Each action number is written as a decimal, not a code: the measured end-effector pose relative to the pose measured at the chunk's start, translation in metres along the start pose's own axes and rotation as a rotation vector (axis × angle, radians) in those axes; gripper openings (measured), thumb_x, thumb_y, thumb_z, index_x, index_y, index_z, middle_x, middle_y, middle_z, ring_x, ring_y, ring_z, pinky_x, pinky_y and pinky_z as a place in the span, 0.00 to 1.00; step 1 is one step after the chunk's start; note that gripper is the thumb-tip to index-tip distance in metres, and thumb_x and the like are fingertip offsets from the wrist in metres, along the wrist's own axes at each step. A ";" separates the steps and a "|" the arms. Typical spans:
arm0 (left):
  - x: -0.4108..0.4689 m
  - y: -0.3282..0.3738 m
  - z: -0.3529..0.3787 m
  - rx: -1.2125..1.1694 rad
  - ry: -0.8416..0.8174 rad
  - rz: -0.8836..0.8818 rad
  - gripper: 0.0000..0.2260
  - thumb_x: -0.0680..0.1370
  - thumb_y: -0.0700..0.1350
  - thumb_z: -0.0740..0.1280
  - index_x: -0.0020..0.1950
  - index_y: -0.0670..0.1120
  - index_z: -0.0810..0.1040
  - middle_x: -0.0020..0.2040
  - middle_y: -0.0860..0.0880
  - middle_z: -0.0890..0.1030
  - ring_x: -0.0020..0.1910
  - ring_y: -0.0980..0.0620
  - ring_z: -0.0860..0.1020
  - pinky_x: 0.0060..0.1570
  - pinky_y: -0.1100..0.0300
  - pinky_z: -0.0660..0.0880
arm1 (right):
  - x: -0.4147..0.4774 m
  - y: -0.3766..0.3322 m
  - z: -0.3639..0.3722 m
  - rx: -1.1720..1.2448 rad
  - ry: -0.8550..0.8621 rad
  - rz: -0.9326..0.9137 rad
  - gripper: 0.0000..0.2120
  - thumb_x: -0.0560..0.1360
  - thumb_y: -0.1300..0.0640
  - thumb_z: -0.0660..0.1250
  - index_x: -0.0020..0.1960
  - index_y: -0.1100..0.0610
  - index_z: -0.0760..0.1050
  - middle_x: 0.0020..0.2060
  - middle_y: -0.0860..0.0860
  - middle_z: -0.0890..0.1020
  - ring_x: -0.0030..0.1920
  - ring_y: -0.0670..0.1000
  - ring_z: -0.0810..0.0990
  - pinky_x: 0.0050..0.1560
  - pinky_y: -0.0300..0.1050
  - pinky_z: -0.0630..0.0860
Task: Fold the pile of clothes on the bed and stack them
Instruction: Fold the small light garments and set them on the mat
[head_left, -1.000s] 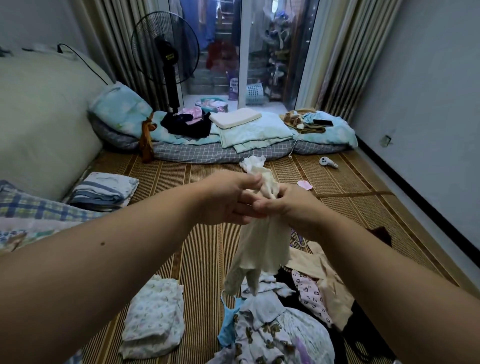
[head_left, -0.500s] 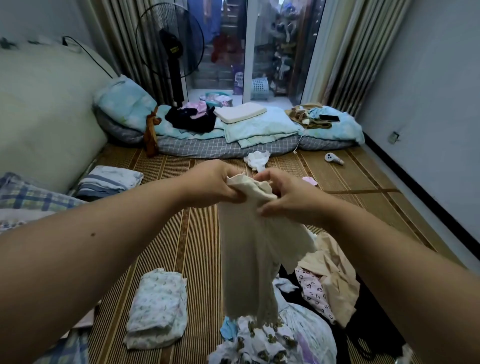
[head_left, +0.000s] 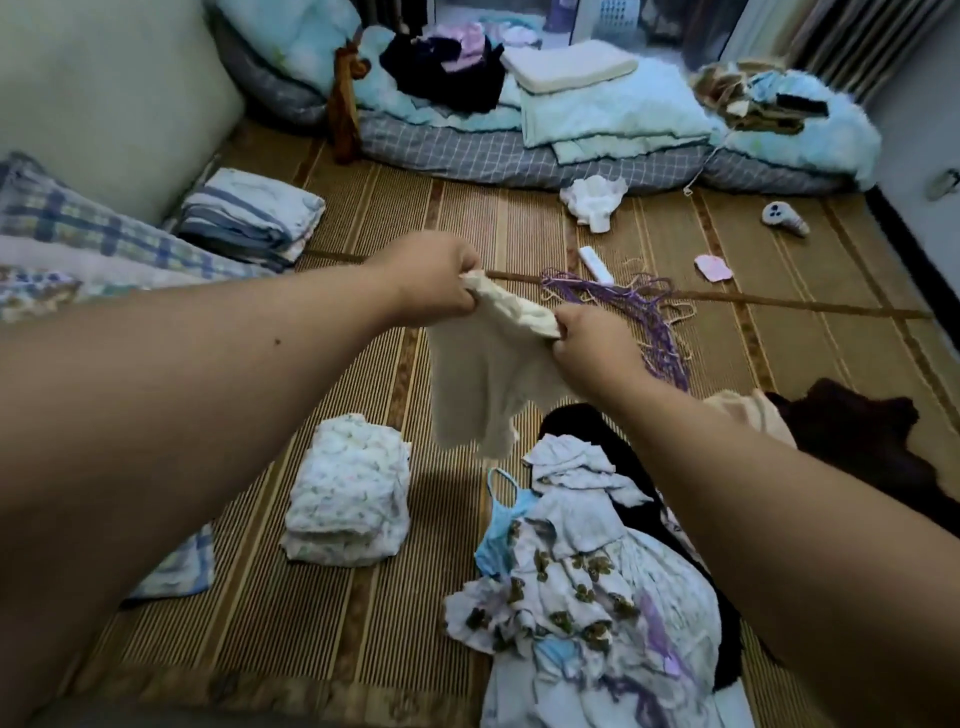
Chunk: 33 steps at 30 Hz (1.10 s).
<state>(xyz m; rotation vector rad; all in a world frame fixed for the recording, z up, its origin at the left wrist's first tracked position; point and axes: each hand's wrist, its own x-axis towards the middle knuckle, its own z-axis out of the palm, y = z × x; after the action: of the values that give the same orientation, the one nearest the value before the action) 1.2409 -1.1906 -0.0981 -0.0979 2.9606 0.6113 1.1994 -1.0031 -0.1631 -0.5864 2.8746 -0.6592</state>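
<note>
A small cream garment (head_left: 480, 384) hangs in the air above the woven mat, held by its top edge. My left hand (head_left: 434, 283) pinches one corner of that edge and my right hand (head_left: 592, 345) pinches the other, a short span apart. Below the garment lies an unfolded pile of clothes (head_left: 587, 587), with a bear-print piece on top and dark and beige items beside it. A folded floral stack (head_left: 350, 504) sits on the mat to the left of the pile. Another folded striped stack (head_left: 249, 215) rests further back at the left.
A woven mat (head_left: 322, 649) covers the bed surface. Purple hangers (head_left: 628, 306), a white remote (head_left: 595, 264), a crumpled white cloth (head_left: 595, 200) and a small grey device (head_left: 784, 218) lie on it further away. Bedding and pillows (head_left: 597, 119) line the far edge.
My view has tilted downward. My hands have lowered and moved slightly apart along the garment's top edge, and the cream garment now hangs more spread out.
</note>
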 end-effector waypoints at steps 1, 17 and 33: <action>0.005 -0.006 0.006 0.009 0.048 0.002 0.05 0.71 0.42 0.67 0.36 0.49 0.75 0.38 0.51 0.78 0.41 0.49 0.77 0.37 0.57 0.73 | 0.007 0.001 0.008 0.014 0.046 0.001 0.10 0.72 0.64 0.60 0.36 0.51 0.71 0.29 0.44 0.70 0.30 0.45 0.67 0.27 0.36 0.58; -0.041 -0.110 0.234 0.186 -0.405 0.091 0.07 0.70 0.43 0.67 0.37 0.52 0.69 0.42 0.52 0.75 0.42 0.50 0.74 0.39 0.56 0.72 | -0.052 0.084 0.217 0.004 -0.303 -0.056 0.10 0.72 0.61 0.65 0.51 0.54 0.81 0.42 0.54 0.83 0.43 0.56 0.79 0.36 0.42 0.64; -0.010 -0.160 0.307 -0.075 -0.310 -0.202 0.10 0.71 0.43 0.65 0.37 0.55 0.66 0.39 0.52 0.75 0.40 0.52 0.74 0.33 0.59 0.67 | -0.006 0.104 0.273 0.017 -0.496 0.009 0.15 0.75 0.65 0.57 0.56 0.55 0.77 0.54 0.56 0.81 0.54 0.57 0.77 0.47 0.43 0.68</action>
<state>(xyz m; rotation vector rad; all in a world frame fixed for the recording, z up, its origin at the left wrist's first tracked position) 1.2955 -1.2152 -0.4392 -0.2783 2.5906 0.6434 1.2275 -1.0213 -0.4535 -0.6292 2.4057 -0.4566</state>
